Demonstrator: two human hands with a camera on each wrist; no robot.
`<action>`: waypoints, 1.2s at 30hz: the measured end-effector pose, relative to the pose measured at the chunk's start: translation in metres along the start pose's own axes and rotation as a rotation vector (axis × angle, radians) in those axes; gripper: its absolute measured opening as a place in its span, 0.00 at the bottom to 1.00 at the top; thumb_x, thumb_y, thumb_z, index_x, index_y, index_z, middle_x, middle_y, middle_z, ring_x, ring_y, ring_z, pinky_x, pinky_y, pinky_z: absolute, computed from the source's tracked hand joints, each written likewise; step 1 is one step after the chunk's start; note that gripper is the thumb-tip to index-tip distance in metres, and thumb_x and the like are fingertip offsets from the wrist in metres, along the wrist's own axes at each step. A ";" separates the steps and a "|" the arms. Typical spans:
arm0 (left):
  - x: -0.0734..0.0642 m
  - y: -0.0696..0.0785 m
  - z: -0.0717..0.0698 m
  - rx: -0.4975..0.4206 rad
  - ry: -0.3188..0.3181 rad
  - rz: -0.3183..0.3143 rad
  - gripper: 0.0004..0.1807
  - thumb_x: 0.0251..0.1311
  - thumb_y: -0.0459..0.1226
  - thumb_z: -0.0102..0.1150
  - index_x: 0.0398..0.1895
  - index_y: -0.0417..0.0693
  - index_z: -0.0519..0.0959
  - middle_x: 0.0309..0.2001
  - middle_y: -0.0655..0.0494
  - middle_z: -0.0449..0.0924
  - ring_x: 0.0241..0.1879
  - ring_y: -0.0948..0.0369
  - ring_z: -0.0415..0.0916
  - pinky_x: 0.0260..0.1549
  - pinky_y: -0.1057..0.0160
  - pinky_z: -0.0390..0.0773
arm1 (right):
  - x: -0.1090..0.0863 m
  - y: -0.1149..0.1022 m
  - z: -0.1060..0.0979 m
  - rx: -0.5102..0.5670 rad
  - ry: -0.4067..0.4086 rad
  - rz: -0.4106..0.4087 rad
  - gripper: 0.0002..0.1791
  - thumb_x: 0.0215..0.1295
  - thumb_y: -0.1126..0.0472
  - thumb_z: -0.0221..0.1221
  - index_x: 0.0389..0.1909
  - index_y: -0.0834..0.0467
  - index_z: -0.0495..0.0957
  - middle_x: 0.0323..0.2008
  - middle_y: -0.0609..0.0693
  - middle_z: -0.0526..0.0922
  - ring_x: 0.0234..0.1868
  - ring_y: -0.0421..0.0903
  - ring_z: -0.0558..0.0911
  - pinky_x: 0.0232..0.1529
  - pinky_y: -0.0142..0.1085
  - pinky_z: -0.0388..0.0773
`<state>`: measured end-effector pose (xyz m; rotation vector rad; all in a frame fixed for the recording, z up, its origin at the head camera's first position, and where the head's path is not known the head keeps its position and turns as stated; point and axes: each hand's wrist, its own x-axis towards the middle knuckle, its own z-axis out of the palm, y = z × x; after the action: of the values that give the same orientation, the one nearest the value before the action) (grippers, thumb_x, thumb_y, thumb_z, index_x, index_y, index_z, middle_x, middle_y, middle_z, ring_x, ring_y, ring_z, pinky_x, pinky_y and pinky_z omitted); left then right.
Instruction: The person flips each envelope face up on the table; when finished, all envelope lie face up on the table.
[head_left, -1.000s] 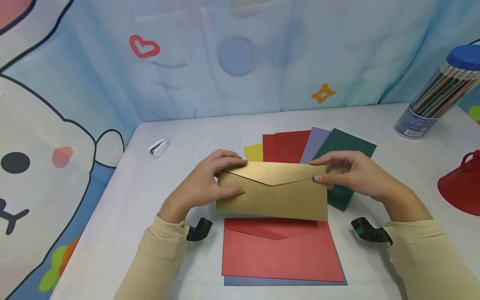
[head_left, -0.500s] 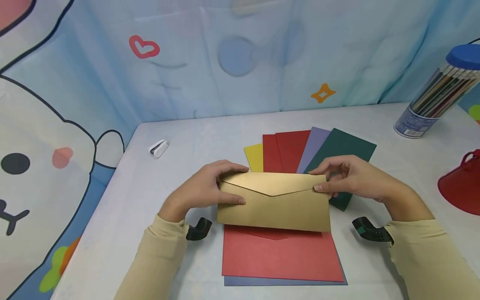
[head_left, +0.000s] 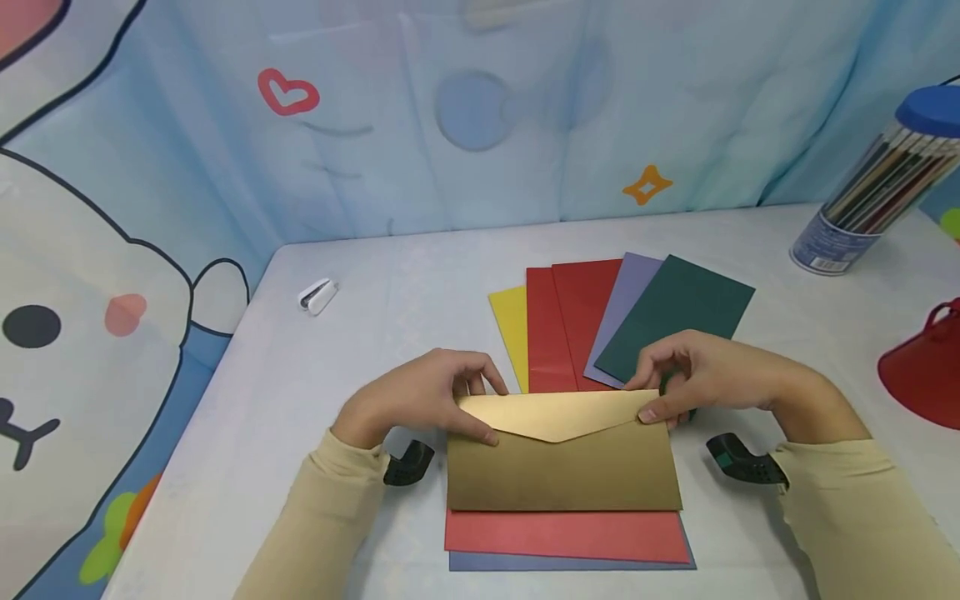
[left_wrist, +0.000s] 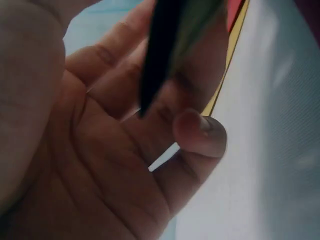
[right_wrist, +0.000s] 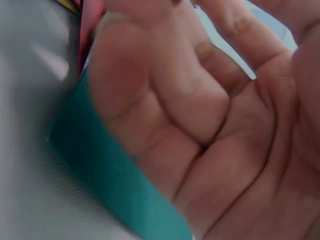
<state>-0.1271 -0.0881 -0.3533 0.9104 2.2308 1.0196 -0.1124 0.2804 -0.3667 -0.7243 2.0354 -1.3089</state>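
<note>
- A gold envelope [head_left: 562,477] is directly in front of the person, flap side up, its long axis running from 9 to 3 o'clock, flap tip toward 6.
- The left hand [head_left: 423,392] pinches it near its 10 o'clock corner, thumb on the front face.
- The right hand [head_left: 708,377] pinches near the 2 o'clock corner, thumb on the flap; both hands hold it, so neither is nearer.
- Toward 6 o'clock, a red envelope [head_left: 570,532] shows past the gold lower edge, a blue-grey envelope [head_left: 570,562] beyond; whether gold and red touch, I cannot tell.
- From 11 to 1 o'clock, coloured envelopes [head_left: 585,325] fan out.
</note>
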 end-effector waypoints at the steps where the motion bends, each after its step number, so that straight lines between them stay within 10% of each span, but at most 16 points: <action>1: 0.001 0.001 0.001 0.012 -0.021 0.005 0.23 0.45 0.41 0.83 0.44 0.58 0.81 0.30 0.59 0.81 0.27 0.60 0.78 0.33 0.63 0.77 | 0.000 0.000 0.000 0.000 -0.017 0.001 0.09 0.61 0.66 0.70 0.41 0.59 0.84 0.33 0.56 0.86 0.27 0.53 0.85 0.30 0.43 0.84; 18: 0.003 0.003 0.010 0.096 -0.172 -0.038 0.18 0.48 0.43 0.81 0.43 0.57 0.85 0.37 0.63 0.82 0.35 0.63 0.77 0.37 0.65 0.77 | -0.002 -0.003 0.001 -0.059 -0.085 0.099 0.13 0.57 0.65 0.72 0.44 0.60 0.86 0.32 0.54 0.80 0.23 0.39 0.74 0.24 0.29 0.72; 28: 0.012 -0.002 0.016 0.163 -0.020 0.046 0.12 0.63 0.41 0.68 0.49 0.50 0.85 0.37 0.62 0.79 0.32 0.64 0.76 0.36 0.65 0.77 | -0.007 -0.004 -0.003 -0.255 0.194 0.206 0.16 0.54 0.58 0.76 0.40 0.57 0.81 0.25 0.48 0.70 0.28 0.44 0.72 0.25 0.34 0.67; 36: 0.021 -0.002 0.027 0.309 -0.020 0.064 0.22 0.65 0.44 0.65 0.63 0.56 0.79 0.58 0.58 0.74 0.59 0.59 0.67 0.59 0.60 0.68 | -0.004 0.000 -0.003 -0.320 0.252 0.236 0.22 0.50 0.56 0.78 0.41 0.58 0.79 0.23 0.48 0.68 0.26 0.45 0.70 0.25 0.35 0.65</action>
<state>-0.1229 -0.0615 -0.3745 1.1232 2.3967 0.6980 -0.1121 0.2849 -0.3645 -0.4508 2.4833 -0.9920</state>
